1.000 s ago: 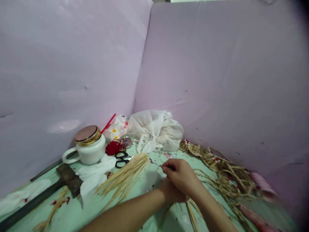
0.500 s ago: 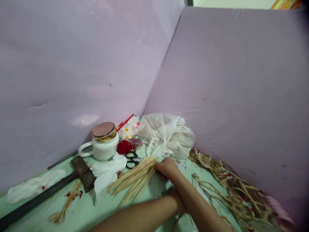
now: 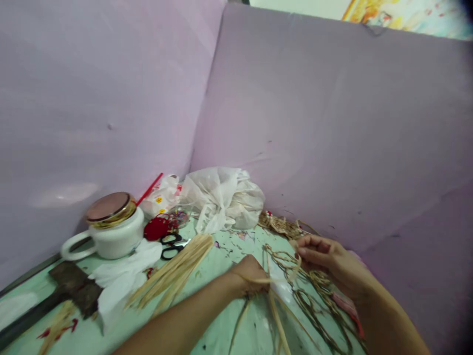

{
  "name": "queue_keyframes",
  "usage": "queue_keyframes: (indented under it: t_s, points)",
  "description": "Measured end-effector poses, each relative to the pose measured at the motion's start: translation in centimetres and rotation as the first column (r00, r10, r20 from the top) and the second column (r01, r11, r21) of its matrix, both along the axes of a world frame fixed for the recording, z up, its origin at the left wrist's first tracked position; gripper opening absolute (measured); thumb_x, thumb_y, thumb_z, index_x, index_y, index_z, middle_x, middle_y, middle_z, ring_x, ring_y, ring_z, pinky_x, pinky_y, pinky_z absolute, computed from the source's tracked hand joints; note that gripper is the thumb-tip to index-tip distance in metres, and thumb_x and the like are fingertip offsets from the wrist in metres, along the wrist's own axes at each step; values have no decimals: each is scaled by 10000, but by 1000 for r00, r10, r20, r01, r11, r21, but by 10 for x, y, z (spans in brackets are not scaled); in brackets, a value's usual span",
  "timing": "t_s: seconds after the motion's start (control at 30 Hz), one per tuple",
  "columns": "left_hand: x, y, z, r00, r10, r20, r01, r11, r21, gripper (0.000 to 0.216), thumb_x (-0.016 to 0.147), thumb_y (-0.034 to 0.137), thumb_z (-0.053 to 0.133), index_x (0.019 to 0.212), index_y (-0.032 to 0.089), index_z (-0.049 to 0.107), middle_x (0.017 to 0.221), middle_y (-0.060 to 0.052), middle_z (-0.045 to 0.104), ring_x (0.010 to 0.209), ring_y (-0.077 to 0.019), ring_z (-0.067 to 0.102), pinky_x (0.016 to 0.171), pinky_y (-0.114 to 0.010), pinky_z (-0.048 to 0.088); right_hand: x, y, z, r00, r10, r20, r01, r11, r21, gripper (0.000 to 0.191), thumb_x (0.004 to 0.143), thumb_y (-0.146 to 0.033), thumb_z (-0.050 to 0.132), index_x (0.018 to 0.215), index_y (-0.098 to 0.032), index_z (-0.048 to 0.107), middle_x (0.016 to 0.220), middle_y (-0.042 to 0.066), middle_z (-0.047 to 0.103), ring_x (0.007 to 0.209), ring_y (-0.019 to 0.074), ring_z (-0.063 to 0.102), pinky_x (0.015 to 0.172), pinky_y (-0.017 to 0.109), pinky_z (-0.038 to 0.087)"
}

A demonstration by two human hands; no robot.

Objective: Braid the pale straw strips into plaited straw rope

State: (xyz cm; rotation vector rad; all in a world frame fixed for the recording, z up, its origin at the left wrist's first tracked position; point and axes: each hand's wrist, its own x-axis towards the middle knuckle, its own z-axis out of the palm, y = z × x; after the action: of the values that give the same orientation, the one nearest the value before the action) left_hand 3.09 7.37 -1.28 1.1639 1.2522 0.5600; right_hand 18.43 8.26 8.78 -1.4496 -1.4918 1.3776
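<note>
My left hand (image 3: 252,277) is closed in a fist low over the table, around several pale straw strands (image 3: 275,315) whose ends fan out below it. One strand crosses over its knuckles. Up and to the right, my right hand (image 3: 321,254) has its thumb and fingers pinched on a thin pale straw strand, partly blurred. A bundle of flat straw (image 3: 177,268) lies left of my left hand, touched by neither hand. Brown twisted cords (image 3: 310,301) lie beneath and beside my right hand.
On the green table (image 3: 218,315) are a lidded white mug (image 3: 117,236), a hammer (image 3: 74,291), crumpled tissue (image 3: 125,271), black-handled scissors (image 3: 171,253) and red thread (image 3: 156,228). A white plastic bag (image 3: 223,197) sits against the purple walls (image 3: 314,123) at the back.
My right hand has left the straw bundle, which now lies on the table, and moved right to a strand. The crossed arms have parted. My view has turned right.
</note>
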Motion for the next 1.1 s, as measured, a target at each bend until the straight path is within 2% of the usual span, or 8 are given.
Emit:
queue_keyframes:
  t_s: [0.17, 0.23, 0.33, 0.47, 0.57, 0.7, 0.83, 1.1]
  points:
    - [-7, -4, 12, 999, -34, 26, 35, 999, -40, 82, 480, 113, 544, 435, 143, 483, 308, 50, 370, 262, -57, 260, 288, -192, 140, 38, -23, -45, 976, 68, 207, -57, 997, -60, 197, 558, -270, 646, 671, -125, 573, 467, -47, 447, 411, 47, 370, 411, 178, 295]
    - [-8, -5, 15, 997, -54, 47, 55, 998, -23, 75, 484, 119, 532, 438, 143, 476, 318, 56, 370, 256, -44, 239, 281, -185, 119, 34, -23, -62, 939, 113, 325, -110, 993, -28, 135, 582, -239, 596, 626, -112, 588, 452, -37, 453, 404, 48, 352, 402, 180, 263]
    - [-8, -5, 15, 992, -91, 82, 91, 996, 2, 100, 498, 138, 508, 425, 149, 439, 321, 68, 348, 246, -29, 206, 273, -180, 96, 20, -19, -75, 885, 52, 463, -113, 988, 105, 124, 599, -193, 536, 615, -109, 625, 466, -17, 497, 426, 58, 376, 412, 179, 265]
    - [-8, -4, 12, 987, -144, 65, 143, 990, 16, 137, 517, 190, 505, 423, 159, 409, 320, 74, 326, 232, -28, 198, 264, -180, 75, 5, -16, -81, 840, 83, 536, -154, 984, 89, 172, 576, -159, 508, 641, -120, 663, 516, 11, 580, 470, 85, 460, 435, 179, 301]
    - [-7, -3, 11, 984, -164, 66, 162, 986, 38, 154, 533, 215, 504, 428, 159, 406, 322, 76, 319, 230, -26, 199, 265, -177, 79, 1, -19, -80, 857, 108, 504, -159, 986, 58, 214, 565, -148, 505, 684, -127, 681, 564, 20, 616, 497, 90, 481, 447, 172, 321]
    - [-6, -3, 10, 983, -175, 51, 174, 984, 36, 158, 551, 215, 500, 434, 159, 410, 323, 75, 320, 234, -28, 204, 262, -176, 89, 2, -25, -77, 938, 174, 300, -160, 985, -70, 196, 596, -150, 475, 667, -128, 656, 548, 10, 610, 451, 80, 475, 438, 167, 352]
    - [-6, -2, 9, 984, -172, 40, 170, 985, 40, 141, 557, 214, 495, 446, 157, 430, 327, 73, 337, 234, -29, 207, 257, -176, 96, 2, -29, -75, 978, 144, 151, -120, 980, -162, 102, 626, -185, 522, 626, -129, 607, 461, -16, 555, 405, 71, 460, 434, 169, 371]
    - [-4, -4, 10, 987, -162, -1, 162, 986, 38, 162, 543, 208, 496, 414, 160, 411, 311, 63, 335, 229, -39, 227, 252, -180, 106, 2, -28, -83, 995, 76, 59, -69, 991, -115, 23, 578, -149, 570, 569, -132, 559, 420, -43, 499, 372, 57, 432, 403, 163, 349]
